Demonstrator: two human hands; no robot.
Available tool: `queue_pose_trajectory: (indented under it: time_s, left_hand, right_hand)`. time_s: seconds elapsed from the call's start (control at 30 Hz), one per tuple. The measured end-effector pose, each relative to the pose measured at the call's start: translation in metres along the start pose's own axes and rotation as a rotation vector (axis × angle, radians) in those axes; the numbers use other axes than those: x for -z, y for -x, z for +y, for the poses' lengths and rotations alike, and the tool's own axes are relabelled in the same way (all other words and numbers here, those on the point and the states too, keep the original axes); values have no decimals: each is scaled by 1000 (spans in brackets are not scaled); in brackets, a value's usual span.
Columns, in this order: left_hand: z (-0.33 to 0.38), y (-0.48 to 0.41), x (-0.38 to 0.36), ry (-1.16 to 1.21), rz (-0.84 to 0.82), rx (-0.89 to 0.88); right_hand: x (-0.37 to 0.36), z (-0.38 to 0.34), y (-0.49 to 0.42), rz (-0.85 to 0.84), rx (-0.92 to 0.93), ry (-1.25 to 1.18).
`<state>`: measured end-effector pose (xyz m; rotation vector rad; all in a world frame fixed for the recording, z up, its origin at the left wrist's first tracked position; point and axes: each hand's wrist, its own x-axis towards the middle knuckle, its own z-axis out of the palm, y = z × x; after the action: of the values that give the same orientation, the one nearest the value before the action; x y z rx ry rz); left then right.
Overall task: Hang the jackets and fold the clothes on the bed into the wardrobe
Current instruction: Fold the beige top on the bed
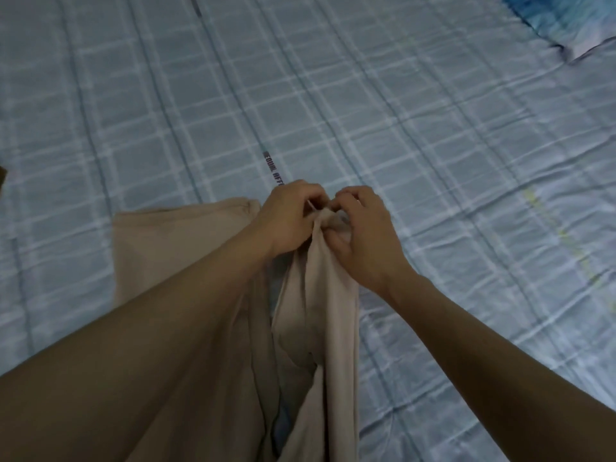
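Note:
A beige garment (320, 311) hangs bunched from my two hands over the bed (433, 128). Its top end is pinched between my left hand (290, 218) and my right hand (363, 228), which touch each other at the middle of the view. Another part of the same beige cloth lies flat on the bed at the left, partly hidden by my left forearm. The lower end of the cloth runs out of the bottom of the view.
The bed is covered by a light blue checked sheet with a line of dark printed letters (273, 168). A darker blue pillow or blanket (566, 21) lies at the far right corner. A brown edge (2, 176) shows at the left border.

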<state>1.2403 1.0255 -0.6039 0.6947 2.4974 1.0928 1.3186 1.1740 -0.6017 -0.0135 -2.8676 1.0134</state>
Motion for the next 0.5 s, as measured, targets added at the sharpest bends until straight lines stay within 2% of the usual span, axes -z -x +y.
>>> queue_pose_trajectory:
  time_s: [0.07,0.13,0.23,0.37,0.5]
  left_hand:
    - [-12,2,-3,-108,79,91]
    - [-20,14,-3,-160,208,123]
    - [-21,36,-1,-186,309,54]
    - [-17,54,-4,-181,327,-1]
    - [-10,59,-7,-221,301,-21]
  right_hand:
    - [-7,4,-5,-166,-101,93]
    - [-13,7,-8,-288,-123,255]
    - [-18,6,-16,-290,-56,361]
    - [-15,5,-16,-343,-74,276]
    - [7,11,-5,-240,-145,145]
